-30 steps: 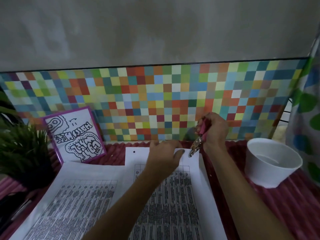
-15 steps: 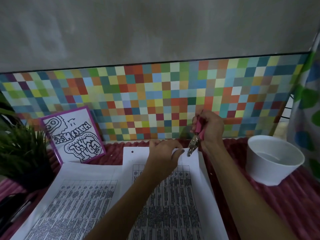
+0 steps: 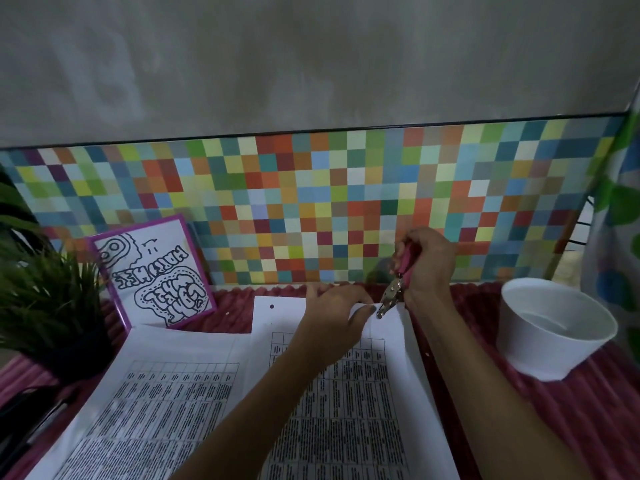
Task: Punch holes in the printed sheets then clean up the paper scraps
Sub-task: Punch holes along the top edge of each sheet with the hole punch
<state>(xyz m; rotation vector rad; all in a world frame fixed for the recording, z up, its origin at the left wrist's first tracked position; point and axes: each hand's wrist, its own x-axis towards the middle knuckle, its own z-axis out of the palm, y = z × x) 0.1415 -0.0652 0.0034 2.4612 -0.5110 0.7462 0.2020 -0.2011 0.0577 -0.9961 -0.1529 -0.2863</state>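
The right hand (image 3: 429, 265) is closing its grip round the pink handles of a small metal hole punch (image 3: 398, 282), fingers curled tight about them. The punch is pointing down, and its silver nose is sitting at the far right corner of a white printed sheet of table text (image 3: 346, 410). Whether the nose is biting the paper, I cannot tell. The left hand (image 3: 332, 313) is lying on that sheet's far edge with a relaxed, flat grip, holding nothing, its thumb just beside the punch's nose. One dark punched hole (image 3: 272, 306) is showing at the sheet's far left corner.

A second printed sheet (image 3: 138, 410) is lying to the left, partly under the first. Both are resting on the worktop's red ribbed cover (image 3: 571, 410). A white paper bowl (image 3: 554, 327) is standing to the right, well apart from the sheets. A purple-framed line drawing (image 3: 156, 271) is leaning against the multicoloured checkered back panel (image 3: 311, 202), and a green grassy plant in a dark pot (image 3: 41, 299) is crowding the left edge.
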